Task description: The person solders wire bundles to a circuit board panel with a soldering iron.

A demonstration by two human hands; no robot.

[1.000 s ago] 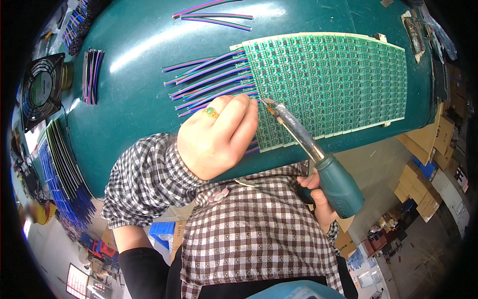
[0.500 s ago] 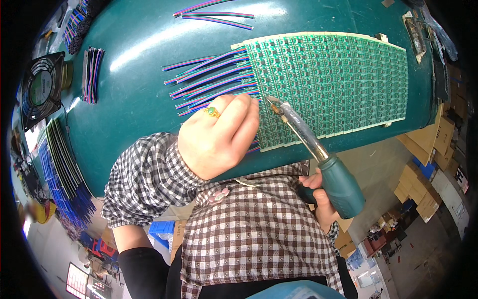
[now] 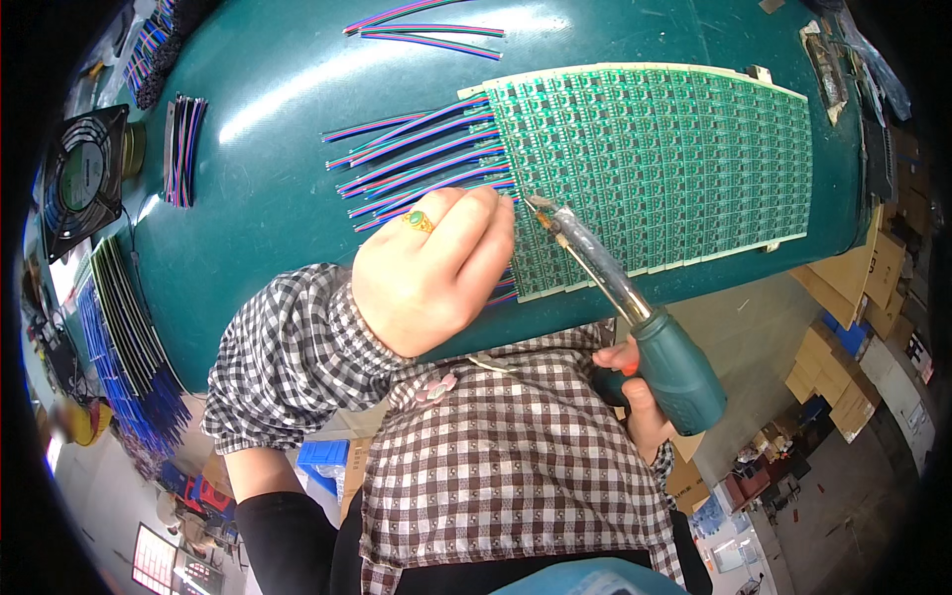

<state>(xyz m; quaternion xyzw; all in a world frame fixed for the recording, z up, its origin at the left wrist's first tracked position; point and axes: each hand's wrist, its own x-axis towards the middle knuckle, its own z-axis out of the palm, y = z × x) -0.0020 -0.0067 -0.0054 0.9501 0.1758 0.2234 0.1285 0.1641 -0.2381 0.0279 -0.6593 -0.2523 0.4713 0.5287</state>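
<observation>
A large green panel of small circuit boards (image 3: pixel 654 169) lies on the green table. Along its left edge runs a row of multicoloured ribbon cables (image 3: pixel 416 149), their ends at the board pads. My left hand (image 3: pixel 436 263), wearing a ring with a green stone, is closed in a pinch on a ribbon cable at that edge; its fingertips are mostly hidden. My right hand (image 3: pixel 645 397) grips the dark green handle of a soldering iron (image 3: pixel 679 372). The iron slants up to the left, its tip on or just above the panel's edge beside my left fingertips.
Loose ribbon cables (image 3: pixel 436 38) lie beyond the panel, and a small bundle (image 3: pixel 185 151) rests at the left. A black fan (image 3: pixel 84 174) stands near the left edge, above a large stack of cables (image 3: pixel 129 347). Cardboard boxes (image 3: pixel 843 377) are on the floor at right.
The soldering iron's tip has shifted slightly left and toward me, closer to my left fingertips. My left hand has barely moved; the panel and cables look the same.
</observation>
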